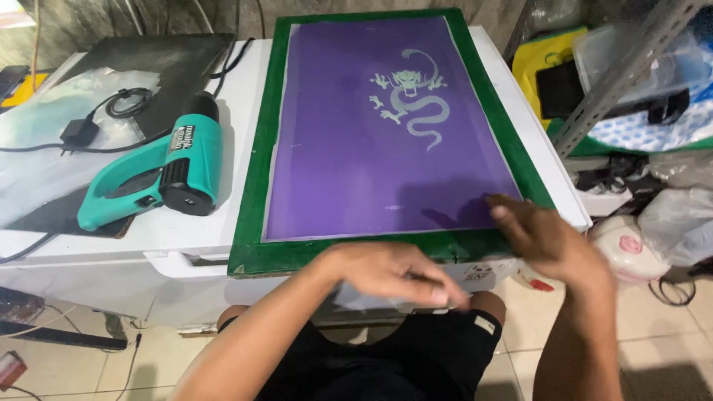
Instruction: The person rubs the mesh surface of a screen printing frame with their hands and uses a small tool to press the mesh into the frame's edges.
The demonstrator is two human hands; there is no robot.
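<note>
hands at the near edge of a screen-printing frame

a green-bordered printing frame (pixel 252 186) with a purple mesh (pixel 349 148) lies flat on a white table (pixel 238 111); all places below are given relative to this frame. a pale dragon stencil (pixel 412 96) sits in the far right part of the mesh. the left hand (pixel 394 271) is at the frame's near edge, fingers extended and together, palm down, gripping nothing. the right hand (pixel 546 238) is at the near right corner, fingers loosely spread, the fingertips over the mesh beside the green border; it too holds nothing. both hands are blurred, so contact with the frame cannot be confirmed.

judged from this view, the step in hand is seating or aligning the frame on the table. the next move calls for an even hold on the near border with both hands, so that the frame does not skew.

to the left of the frame lies 1 teal heat gun (pixel 160 174), its cord (pixel 111 111) coiled on a dark sheet further left. right of the frame stand cluttered shelves (pixel 631 67) and plastic bags (pixel 679 223).

whatever lies under the mesh is hidden. the far edge of the frame is cut off by the picture's top. a white item below the left hand is too obscured to identify.
</note>
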